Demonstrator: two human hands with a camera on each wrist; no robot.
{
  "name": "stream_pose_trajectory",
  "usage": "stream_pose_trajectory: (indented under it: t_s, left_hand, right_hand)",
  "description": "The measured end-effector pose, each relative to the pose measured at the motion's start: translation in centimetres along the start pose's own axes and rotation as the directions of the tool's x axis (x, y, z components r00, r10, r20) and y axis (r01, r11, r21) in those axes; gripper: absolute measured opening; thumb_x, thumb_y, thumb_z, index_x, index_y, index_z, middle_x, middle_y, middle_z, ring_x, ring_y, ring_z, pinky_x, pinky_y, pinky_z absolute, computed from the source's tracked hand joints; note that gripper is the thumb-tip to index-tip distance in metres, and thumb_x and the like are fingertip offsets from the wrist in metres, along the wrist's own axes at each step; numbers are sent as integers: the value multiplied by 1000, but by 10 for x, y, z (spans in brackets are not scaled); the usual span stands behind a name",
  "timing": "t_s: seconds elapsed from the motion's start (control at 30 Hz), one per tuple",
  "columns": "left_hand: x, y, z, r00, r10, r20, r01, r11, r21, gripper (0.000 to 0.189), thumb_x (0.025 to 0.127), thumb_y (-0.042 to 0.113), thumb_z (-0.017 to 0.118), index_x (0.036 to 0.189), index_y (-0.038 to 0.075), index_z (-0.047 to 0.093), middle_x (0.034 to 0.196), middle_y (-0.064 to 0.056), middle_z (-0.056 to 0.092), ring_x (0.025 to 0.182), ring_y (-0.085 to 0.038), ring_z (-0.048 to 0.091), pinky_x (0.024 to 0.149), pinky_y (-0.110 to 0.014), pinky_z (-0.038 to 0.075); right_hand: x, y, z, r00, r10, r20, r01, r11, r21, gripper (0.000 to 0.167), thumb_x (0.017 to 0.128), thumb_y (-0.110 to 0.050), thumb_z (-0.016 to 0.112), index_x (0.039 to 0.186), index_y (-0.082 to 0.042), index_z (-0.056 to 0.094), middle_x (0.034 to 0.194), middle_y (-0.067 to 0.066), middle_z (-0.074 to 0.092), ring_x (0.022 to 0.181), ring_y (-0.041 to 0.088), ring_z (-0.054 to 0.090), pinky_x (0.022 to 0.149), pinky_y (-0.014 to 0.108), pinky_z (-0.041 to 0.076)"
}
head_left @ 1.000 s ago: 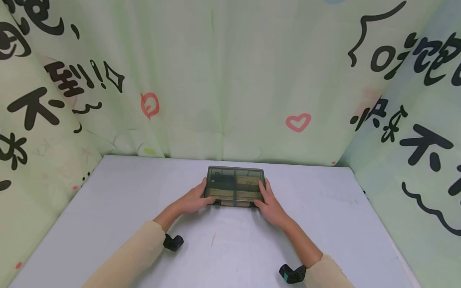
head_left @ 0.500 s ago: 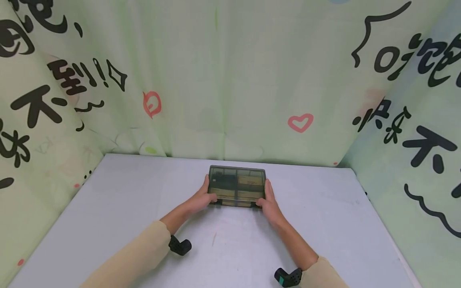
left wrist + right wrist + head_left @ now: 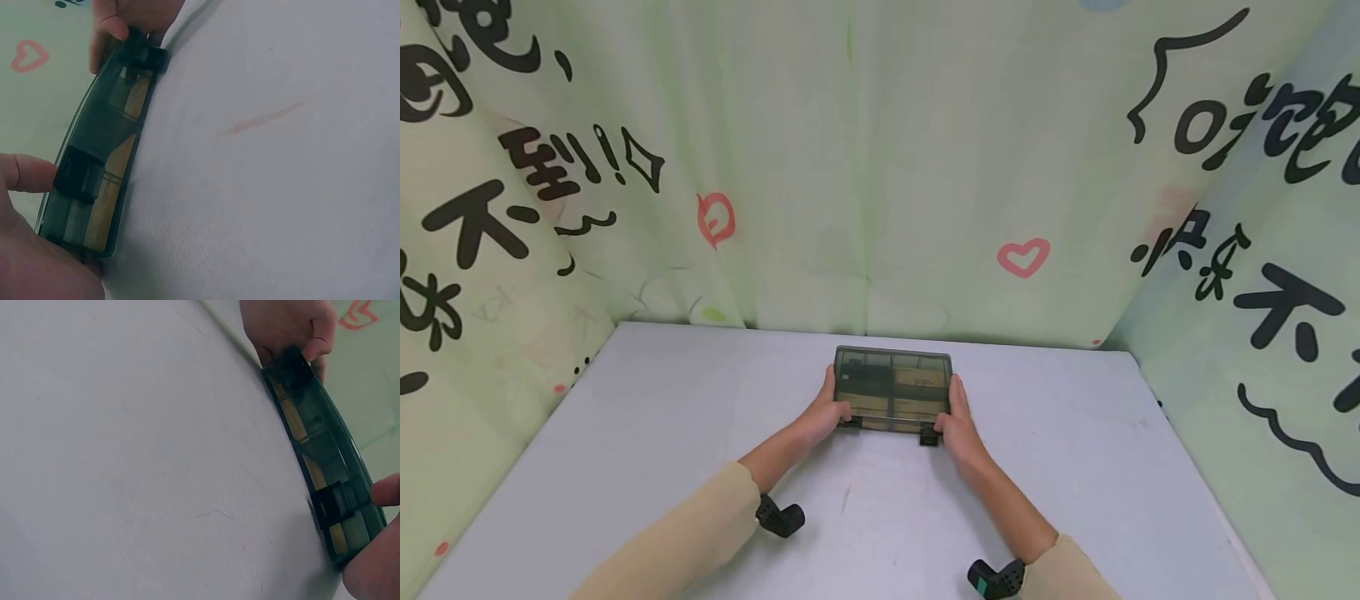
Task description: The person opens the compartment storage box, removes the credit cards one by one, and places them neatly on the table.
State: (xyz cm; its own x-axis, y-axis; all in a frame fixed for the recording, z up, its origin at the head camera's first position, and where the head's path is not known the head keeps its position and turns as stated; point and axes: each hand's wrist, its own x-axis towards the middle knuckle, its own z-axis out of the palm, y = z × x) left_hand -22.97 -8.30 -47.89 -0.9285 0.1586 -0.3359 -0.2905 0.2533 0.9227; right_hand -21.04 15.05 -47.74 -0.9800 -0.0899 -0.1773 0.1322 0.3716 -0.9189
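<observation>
A dark translucent plastic compartment box (image 3: 892, 383) sits near the back middle of the white table, its lid down. Tan and dark contents show through the lid, which has dividers beneath it. My left hand (image 3: 820, 414) grips the left end, the thumb at the left front latch (image 3: 79, 175). At the opposite end my right hand (image 3: 962, 425) holds the box, its thumb close to the right front latch (image 3: 928, 435). That right latch sticks out from the front face, while the left one lies flatter against it. The fingers behind the box are partly hidden.
The white table (image 3: 700, 367) has a faint reddish mark (image 3: 846, 498) in front of the box. Pale green curtains (image 3: 925, 167) with black characters and red hearts stand behind and at both sides. Black wrist cameras (image 3: 781, 517) are worn on both wrists.
The right front latch has swung outward from the box. The right fingers have come off the lid top to the box's side. The box has stayed nearly in place.
</observation>
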Motion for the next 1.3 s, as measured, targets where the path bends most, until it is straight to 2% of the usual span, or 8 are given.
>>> stream_pose_trajectory:
  t_s: [0.27, 0.7, 0.83, 0.9, 1.0, 1.07, 1.13, 1.3]
  left_hand:
    - [-2, 0, 1, 1000, -3, -8, 3, 1000, 3, 101, 77, 4, 48, 155, 16, -15, 164, -11, -7, 151, -29, -7, 121, -54, 1]
    - [-3, 1, 2, 999, -32, -36, 30, 999, -36, 102, 75, 2, 49, 156, 22, -9, 164, -10, 0, 151, -31, -2, 120, -56, 5]
    - [-1, 1, 3, 999, -18, -41, 16, 999, -44, 102, 73, 0, 48, 156, 24, -7, 164, -11, 4, 151, -31, 1, 120, -57, 6]
    - [-1, 0, 3, 999, 17, -40, -18, 1000, -22, 103, 72, -6, 46, 156, 23, -6, 164, -11, 5, 151, -31, 4, 120, -55, 9]
    - [-2, -5, 3, 996, 87, -16, -87, 996, 30, 105, 71, -13, 43, 156, 23, -8, 164, -9, 3, 152, -29, 2, 121, -53, 7]
    - [-3, -7, 1, 994, 105, 21, -106, 993, 46, 108, 71, -16, 43, 155, 24, -12, 165, -8, 0, 152, -28, -1, 121, -53, 6]
    - [-3, -7, -2, 995, 85, 60, -87, 996, 35, 109, 73, -15, 45, 154, 26, -15, 165, -7, -4, 151, -28, -7, 120, -55, 3]
    - [-5, -5, -13, 991, 30, 127, -31, 1000, 4, 107, 80, -6, 53, 154, 29, -17, 164, -8, -7, 151, -28, -4, 118, -57, 9]
  right_hand:
    - [2, 1, -1, 1000, -11, 18, 12, 1000, -25, 90, 78, 4, 34, 155, -10, -10, 163, 9, -17, 150, 28, -17, 119, 52, 4]
    - [2, 0, -3, 999, -11, 41, 14, 997, -71, 81, 90, -9, 37, 154, -9, -11, 162, 9, -18, 150, 29, -18, 120, 56, -3]
    - [1, -1, -3, 999, -6, 46, 10, 997, -73, 81, 91, -10, 38, 154, -11, -12, 162, 7, -19, 150, 28, -19, 120, 56, -3]
    - [1, -2, -3, 999, -4, 48, 8, 998, -70, 82, 91, -10, 39, 154, -11, -13, 162, 7, -19, 149, 28, -19, 120, 56, -3]
    - [0, -3, -3, 999, -2, 47, 6, 997, -75, 82, 91, -10, 39, 154, -11, -13, 162, 8, -19, 149, 29, -19, 120, 56, -4]
    - [-1, -4, -4, 999, 1, 45, 3, 997, -81, 83, 90, -9, 40, 154, -10, -13, 162, 9, -19, 149, 29, -19, 120, 56, -3]
    - [-2, -5, -4, 999, 2, 45, 2, 996, -85, 83, 90, -9, 40, 154, -10, -13, 162, 9, -19, 150, 29, -18, 120, 56, -3]
    - [-2, -5, -4, 999, 3, 49, 2, 996, -90, 85, 89, -9, 42, 154, -10, -13, 162, 9, -19, 150, 29, -18, 120, 56, -1]
